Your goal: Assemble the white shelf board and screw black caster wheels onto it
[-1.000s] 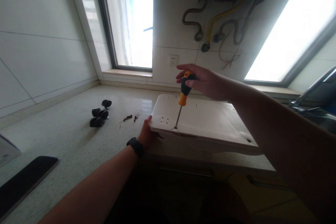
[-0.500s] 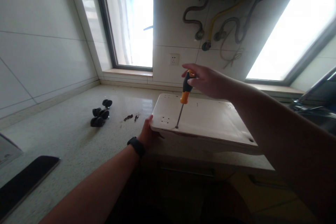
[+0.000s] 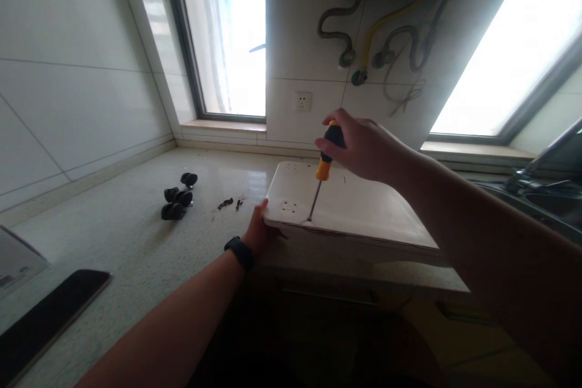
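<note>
My right hand (image 3: 348, 139) is wrapped round the black and orange handle of a screwdriver (image 3: 323, 163). The tool leans a little, and its tip meets the white panel (image 3: 354, 206) near the front edge, at a small dark screw or hole. My left hand (image 3: 260, 231), with a black watch band on the wrist, grips the panel's front left corner; the thumb lies at the edge and the other fingers are partly hidden below. Small holes in a square pattern show in the panel beside that corner. My right forearm covers the panel's right end.
Black caster wheels (image 3: 178, 196) stand on the speckled countertop (image 3: 136, 254), left of small dark screws (image 3: 226, 203). A dark phone-like slab (image 3: 54, 309) and a white box (image 3: 20, 260) lie at far left. A sink (image 3: 555, 206) is at right; hoses (image 3: 373, 30) hang on the wall.
My right hand has turned on the screwdriver handle, its fingers now curled more closely round it. The tip stays at the same spot on the panel. The view has shifted slightly.
</note>
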{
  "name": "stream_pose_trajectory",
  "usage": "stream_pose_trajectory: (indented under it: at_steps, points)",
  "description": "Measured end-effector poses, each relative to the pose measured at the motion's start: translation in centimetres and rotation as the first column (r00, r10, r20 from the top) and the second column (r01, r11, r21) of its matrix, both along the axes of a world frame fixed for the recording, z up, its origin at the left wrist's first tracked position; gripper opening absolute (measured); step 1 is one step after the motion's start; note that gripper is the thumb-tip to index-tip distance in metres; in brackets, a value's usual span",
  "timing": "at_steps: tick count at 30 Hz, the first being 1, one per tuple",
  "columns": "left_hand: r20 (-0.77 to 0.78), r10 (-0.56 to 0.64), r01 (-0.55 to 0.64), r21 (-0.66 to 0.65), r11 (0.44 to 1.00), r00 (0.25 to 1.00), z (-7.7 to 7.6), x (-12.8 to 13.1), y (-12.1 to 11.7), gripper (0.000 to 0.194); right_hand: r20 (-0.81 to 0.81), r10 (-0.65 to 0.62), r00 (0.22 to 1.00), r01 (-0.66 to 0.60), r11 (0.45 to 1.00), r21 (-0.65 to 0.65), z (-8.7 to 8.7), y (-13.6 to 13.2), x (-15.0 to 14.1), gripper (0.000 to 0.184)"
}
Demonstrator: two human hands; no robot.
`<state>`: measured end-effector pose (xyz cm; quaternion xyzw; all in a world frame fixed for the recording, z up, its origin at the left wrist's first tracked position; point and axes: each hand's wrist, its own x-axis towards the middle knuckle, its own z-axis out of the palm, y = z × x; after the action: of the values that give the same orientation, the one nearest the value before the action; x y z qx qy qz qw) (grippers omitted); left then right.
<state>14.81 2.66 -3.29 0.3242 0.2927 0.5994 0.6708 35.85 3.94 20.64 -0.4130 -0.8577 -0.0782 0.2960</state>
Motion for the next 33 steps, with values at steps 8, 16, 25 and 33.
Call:
stream_pose_trajectory:
  at_steps: [8, 16, 25, 33]
  points:
    - [-0.019, -0.002, 0.002, 0.009, 1.000, 1.000, -0.2, 0.0, 0.1, 0.049, -0.388, 0.373, 0.843, -0.500, 0.809, -0.309, -0.2, -0.1, 0.3, 0.048]
    - [-0.019, 0.048, -0.047, 0.022, 0.999, 0.999, -0.5, -0.1, 0.2, 0.043, 0.032, 0.145, 0.989, -0.143, 0.989, -0.048, 1.7, -1.3, 0.2, 0.035]
    - [-0.013, 0.052, -0.052, -0.019, 0.998, 0.999, 0.0, 0.1, 0.0, 0.042, 0.096, 0.178, 0.979, -0.164, 0.977, -0.133, 2.4, -1.4, 0.5, 0.036]
    - [-0.030, 0.019, -0.019, 0.016, 1.000, 0.999, 0.4, 0.2, -0.4, 0.047, 0.238, -0.031, 0.971, 0.050, 0.996, -0.075, 3.0, -1.1, 0.9, 0.042]
